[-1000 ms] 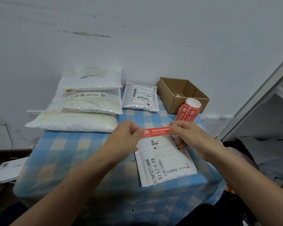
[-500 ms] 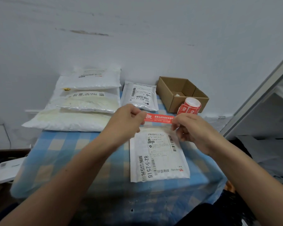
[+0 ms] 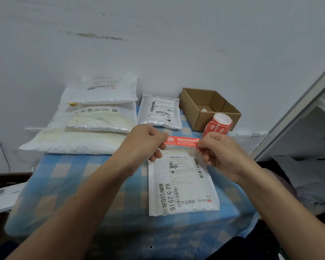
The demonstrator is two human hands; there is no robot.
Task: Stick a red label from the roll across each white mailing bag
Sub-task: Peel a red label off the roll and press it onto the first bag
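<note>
A red label (image 3: 182,141) is stretched flat between my two hands, just above the far edge of a white mailing bag (image 3: 184,192) lying on the blue checked tablecloth (image 3: 68,177). My left hand (image 3: 144,141) pinches the label's left end. My right hand (image 3: 218,152) pinches its right end. The roll of red labels (image 3: 220,124) stands behind my right hand, beside a cardboard box. A smaller white bag (image 3: 159,110) lies further back, and a stack of larger white bags (image 3: 94,117) fills the back left.
An open cardboard box (image 3: 193,109) sits at the back right against the white wall. A white shelf frame (image 3: 296,113) rises at the right. A white device (image 3: 6,196) lies low at the left, beyond the table's edge.
Both hands carried the stretched label away from me, from over the bag's upper part to its far edge. The bag now lies straighter on the cloth.
</note>
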